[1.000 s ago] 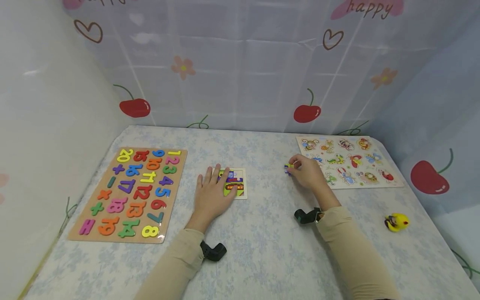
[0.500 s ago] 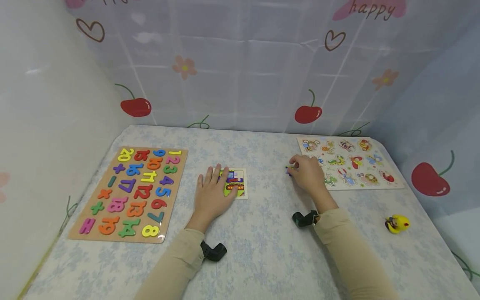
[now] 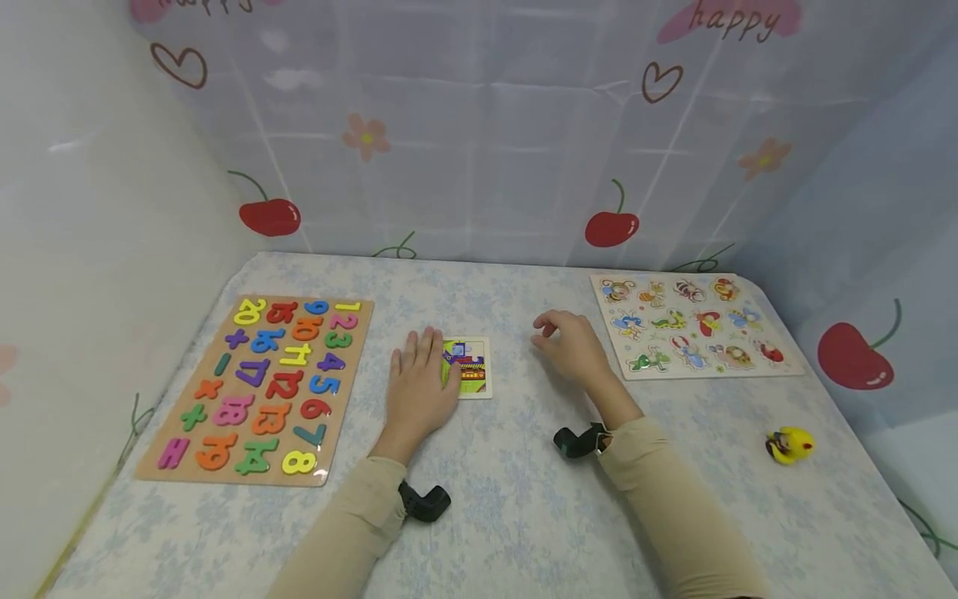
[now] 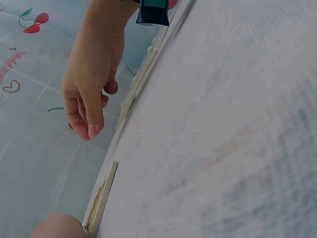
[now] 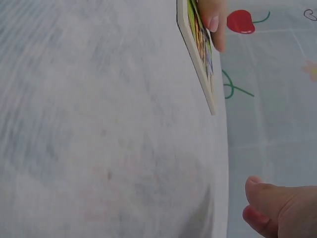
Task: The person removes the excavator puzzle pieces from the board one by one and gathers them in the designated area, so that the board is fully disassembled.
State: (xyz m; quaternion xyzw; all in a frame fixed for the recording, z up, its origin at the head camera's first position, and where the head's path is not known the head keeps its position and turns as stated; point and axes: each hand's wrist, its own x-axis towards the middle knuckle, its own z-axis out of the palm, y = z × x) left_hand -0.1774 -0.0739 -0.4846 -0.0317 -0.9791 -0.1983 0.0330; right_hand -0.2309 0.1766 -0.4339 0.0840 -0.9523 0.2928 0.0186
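My left hand [image 3: 419,387] lies flat with straight fingers on the left part of a small square picture puzzle [image 3: 476,374]. The puzzle shows a purple and yellow tracked vehicle on green, in a pale frame. To the right of it, my right hand [image 3: 572,345] hovers over the table with thumb and index finger bent toward each other. The left wrist view shows this right hand [image 4: 94,74] pointing down, fingers curled. I cannot tell whether a small piece is hidden in its fingers. The puzzle's edge [image 5: 198,64] shows side-on in the right wrist view.
A wooden number board [image 3: 340,433] with coloured digits lies on the left. At the back right is an insect puzzle board [image 3: 651,324], and a yellow toy duck [image 3: 791,445] sits near the right edge. Printed curtains [image 3: 479,166] stand behind the table.
My right hand has moved left, away from the insect board. The small blue and yellow piece seen at its fingertips is out of sight now. My left fingers have shifted slightly left on the puzzle.
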